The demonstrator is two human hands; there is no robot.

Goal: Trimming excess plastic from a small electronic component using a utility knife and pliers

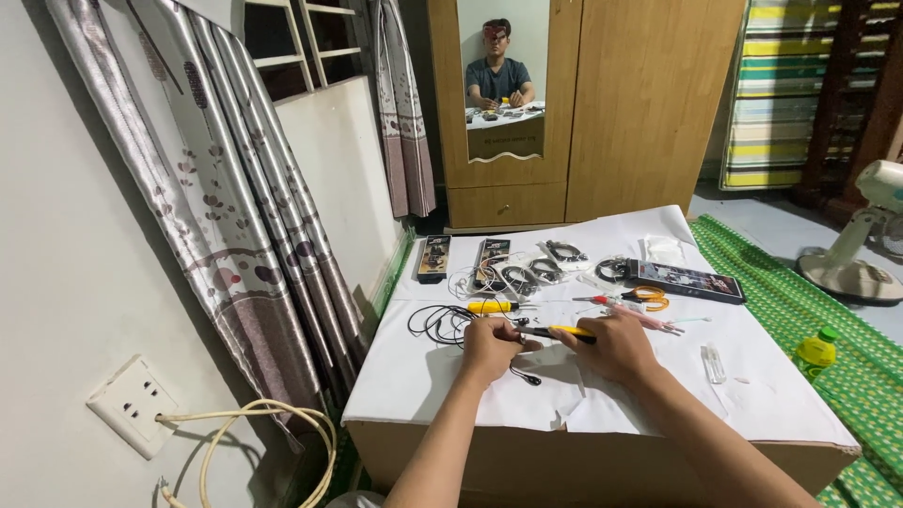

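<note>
My left hand [487, 349] rests on the white paper-covered table [442, 386], pinching a small dark part of a black earphone cable [440, 323]. An earbud [530, 378] lies just right of that hand. My right hand [616, 346] grips a yellow-handled tool [560, 332] whose black tip points left toward the left fingers. A second yellow-handled screwdriver [491, 307] lies just beyond the hands.
Farther back lie orange-handled scissors [647, 296], coiled cables [531, 273], small flat boxes [434, 257] and a dark package [691, 280]. A wall socket [132, 404] with a cream cord is at left. A fan [861, 254] and green bottle [816, 350] stand right. A mirrored wardrobe [583, 103] faces me.
</note>
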